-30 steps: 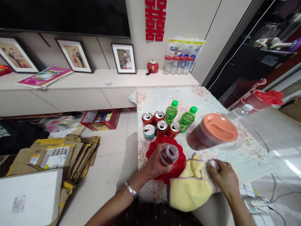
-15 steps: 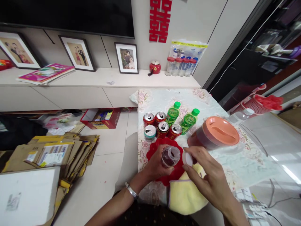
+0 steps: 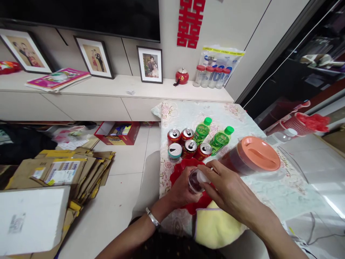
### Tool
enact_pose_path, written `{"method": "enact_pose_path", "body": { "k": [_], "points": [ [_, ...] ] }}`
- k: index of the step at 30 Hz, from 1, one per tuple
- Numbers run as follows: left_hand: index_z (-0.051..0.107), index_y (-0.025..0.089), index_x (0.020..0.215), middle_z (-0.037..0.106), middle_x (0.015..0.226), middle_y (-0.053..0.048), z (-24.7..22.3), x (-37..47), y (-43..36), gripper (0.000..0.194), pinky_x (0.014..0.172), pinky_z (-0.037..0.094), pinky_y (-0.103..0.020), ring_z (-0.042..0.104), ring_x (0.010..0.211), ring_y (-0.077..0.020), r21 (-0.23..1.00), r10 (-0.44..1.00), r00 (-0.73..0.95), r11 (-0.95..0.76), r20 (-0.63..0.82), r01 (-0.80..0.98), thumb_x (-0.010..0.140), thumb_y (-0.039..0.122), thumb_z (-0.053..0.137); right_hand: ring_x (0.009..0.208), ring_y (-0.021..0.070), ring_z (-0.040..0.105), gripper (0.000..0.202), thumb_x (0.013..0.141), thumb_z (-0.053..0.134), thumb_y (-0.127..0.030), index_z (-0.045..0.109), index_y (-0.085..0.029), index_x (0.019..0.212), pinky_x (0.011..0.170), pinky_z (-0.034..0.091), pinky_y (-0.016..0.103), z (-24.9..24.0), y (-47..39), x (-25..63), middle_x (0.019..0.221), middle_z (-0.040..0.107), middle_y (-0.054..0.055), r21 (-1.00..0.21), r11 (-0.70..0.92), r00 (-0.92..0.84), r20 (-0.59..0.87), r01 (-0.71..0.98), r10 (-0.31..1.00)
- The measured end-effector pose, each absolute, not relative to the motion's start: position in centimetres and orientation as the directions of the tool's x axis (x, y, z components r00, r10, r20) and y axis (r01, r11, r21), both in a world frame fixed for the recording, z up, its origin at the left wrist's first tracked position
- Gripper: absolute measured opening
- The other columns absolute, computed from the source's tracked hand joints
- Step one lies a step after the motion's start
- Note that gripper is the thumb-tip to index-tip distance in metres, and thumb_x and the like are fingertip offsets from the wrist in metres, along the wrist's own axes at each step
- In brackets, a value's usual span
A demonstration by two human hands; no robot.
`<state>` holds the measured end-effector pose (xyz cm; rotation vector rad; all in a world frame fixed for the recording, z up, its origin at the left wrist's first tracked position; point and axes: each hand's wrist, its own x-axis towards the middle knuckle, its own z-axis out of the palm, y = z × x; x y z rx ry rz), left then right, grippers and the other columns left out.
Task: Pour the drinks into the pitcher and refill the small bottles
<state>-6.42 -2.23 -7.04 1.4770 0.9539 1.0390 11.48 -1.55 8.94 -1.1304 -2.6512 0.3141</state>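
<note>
Head view, near to far: yellow cloth at table edge; left hand wrapped round small clear jar over red plate; right hand pinching white lid onto jar mouth; five cans; two green bottles; orange-lidded pitcher at right

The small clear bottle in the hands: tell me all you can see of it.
The small clear bottle looks like transparent plastic and holds a dark reddish liquid. It is held over the red scalloped plate, tilted with its mouth toward the camera. The left hand grips its body from below. The right hand presses a white cap against its mouth. Fingers hide much of it, so no label can be made out.
</note>
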Motion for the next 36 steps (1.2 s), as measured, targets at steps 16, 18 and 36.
{"method": "enact_pose_path", "body": {
  "k": [16, 18, 36],
  "points": [
    [0.052, 0.025, 0.136, 0.069, 0.125, -0.006, -7.1, -6.3, -2.3, 0.078, 0.093, 0.061, -0.043, 0.07, 0.107, -0.0285, 0.99, 0.94, 0.319, -0.139, 0.123, 0.026, 0.066, 0.01, 0.084, 0.076, 0.0301, 0.065, 0.007, 0.107, 0.063, -0.017, 0.067, -0.012, 0.108, 0.062, 0.064, 0.048, 7.7, -1.9, 11.9, 0.094, 0.063, 0.01, -0.188, 0.68, -0.627, 0.273, 0.709, 0.73],
    [0.053, 0.024, 0.137, 0.069, 0.125, -0.007, -6.9, -6.3, -2.4, 0.079, 0.094, 0.061, -0.044, 0.071, 0.108, -0.0287, 0.99, 0.937, 0.325, -0.142, 0.125, 0.027, 0.066, 0.012, 0.086, 0.075, 0.0336, 0.065, 0.021, 0.1, 0.08, -0.027, 0.065, -0.013, 0.103, 0.06, 0.063, 0.054, 7.5, -2.0, 12.1, 0.092, 0.062, 0.011, -0.161, 0.64, -0.588, 0.279, 0.751, 0.76],
    [0.056, 0.024, 0.133, 0.071, 0.124, -0.007, -6.5, -6.4, -2.9, 0.068, 0.099, 0.063, -0.05, 0.073, 0.112, -0.0321, 0.99, 0.951, 0.285, -0.134, 0.119, 0.034, 0.071, 0.013, 0.081, 0.128, 0.0246, 0.067, 0.047, 0.105, 0.062, -0.006, 0.06, -0.027, 0.147, 0.107, 0.059, 0.039, 7.0, -1.1, 13.4, 0.141, 0.069, 0.006, -0.627, 0.65, -0.651, 0.284, 0.43, 0.704]
  ]
}}
